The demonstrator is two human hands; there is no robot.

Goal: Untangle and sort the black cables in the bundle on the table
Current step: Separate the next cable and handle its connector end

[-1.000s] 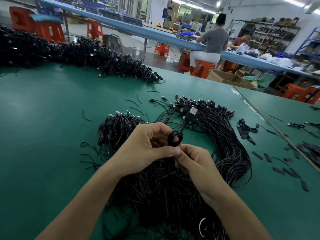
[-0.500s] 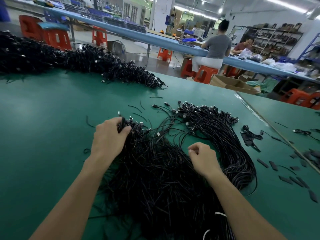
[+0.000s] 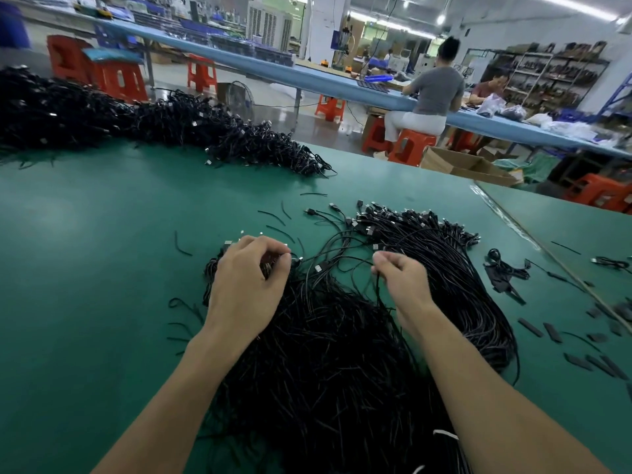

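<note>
"Black thin cables with plug ends, tangled into one big bundle (image 3: 325, 364): where is it found?"

"It is spread over the near middle of the green matted tabletop (image 3: 102, 268) and is cut off from view at the near edge. A combed-out fan of black cables (image 3: 444, 261) is laid against its right side, plugs pointed toward the far edge, presumably so that sorted ones are kept apart."

"How are the hands set?"

"The left hand (image 3: 249, 282) is curled over a clump of black cable ends (image 3: 213, 268) at the bundle's far left corner. It seems they are gripped so that the mass is pinned down. The right hand (image 3: 403, 282) is closed in a pinch on a single thin black cable (image 3: 378, 292), which is raised slightly above the heap."

"Why is one strand singled out?"

"Probably so that it can be drawn free while the rest is held down. A snag may be expected where it dives under the other strands."

"What else is seen?"

"A long heap of black cables (image 3: 154, 124) is piled along the far left edge, well apart. Short flat black strips (image 3: 547, 331) are scattered toward the right edge, and a white tie (image 3: 444, 434) is seen on the bundle by the near edge."
</note>
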